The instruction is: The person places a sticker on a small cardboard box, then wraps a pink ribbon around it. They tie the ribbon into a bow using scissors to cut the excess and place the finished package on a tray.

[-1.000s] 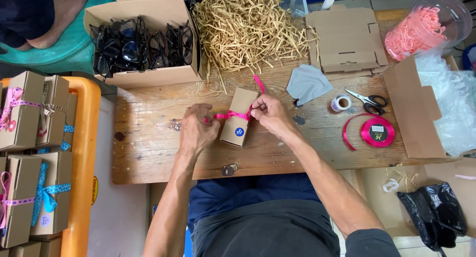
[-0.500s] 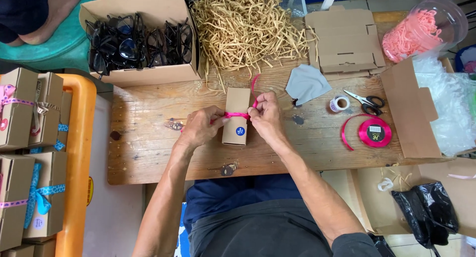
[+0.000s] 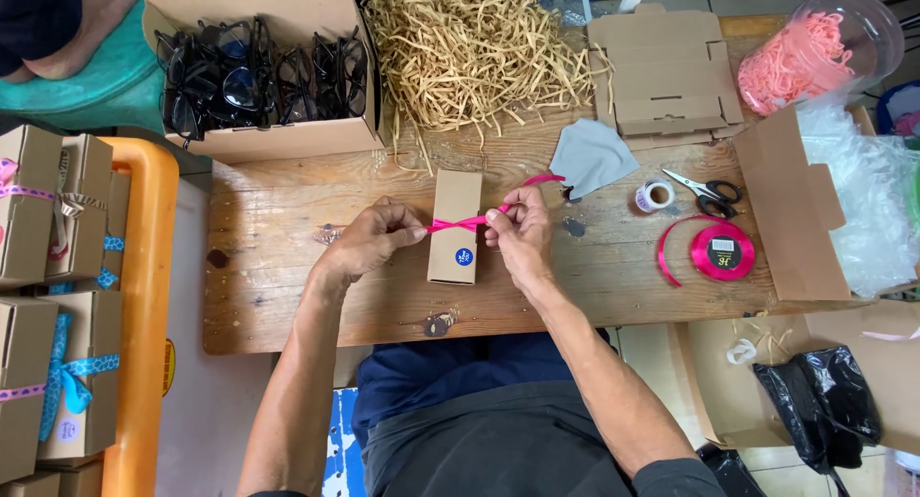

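A small brown cardboard box with a round blue sticker lies on the wooden table. A pink ribbon crosses its middle. My left hand pinches the ribbon's left end beside the box. My right hand pinches the other end at the box's right edge, and a loose tail curls up past my fingers.
A pink ribbon spool, scissors, a tape roll and a grey cloth lie to the right. Behind are a carton of black glasses, straw-like paper shred and flat boxes. Ribbon-tied boxes stack at left.
The box has turned from tilted to upright on the table. Both hands have drawn apart, pulling the ribbon taut across it.
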